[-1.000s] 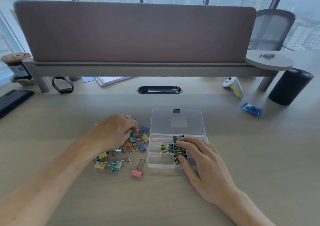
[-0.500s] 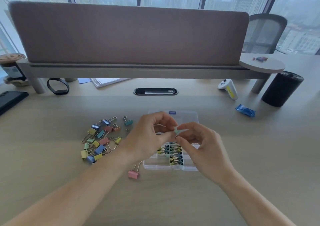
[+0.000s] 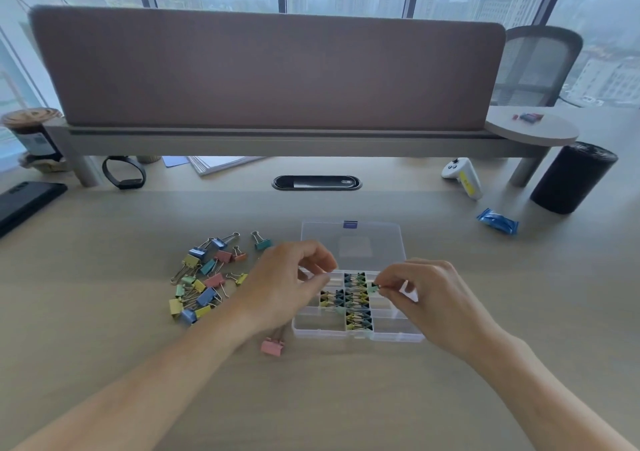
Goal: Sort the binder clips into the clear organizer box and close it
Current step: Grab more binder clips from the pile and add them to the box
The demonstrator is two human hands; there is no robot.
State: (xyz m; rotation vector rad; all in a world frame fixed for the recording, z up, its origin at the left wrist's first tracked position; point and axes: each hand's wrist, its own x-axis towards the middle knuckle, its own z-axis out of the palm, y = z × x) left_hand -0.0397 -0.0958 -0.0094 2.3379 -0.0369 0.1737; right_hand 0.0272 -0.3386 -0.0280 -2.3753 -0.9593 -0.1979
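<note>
Pinching a green clip above the box, the right hand now carries it alone. The left hand has let go, fingers curled, whether round anything I cannot tell. Many loose clips remain beside the box's left edge, so sorting continues.
</note>
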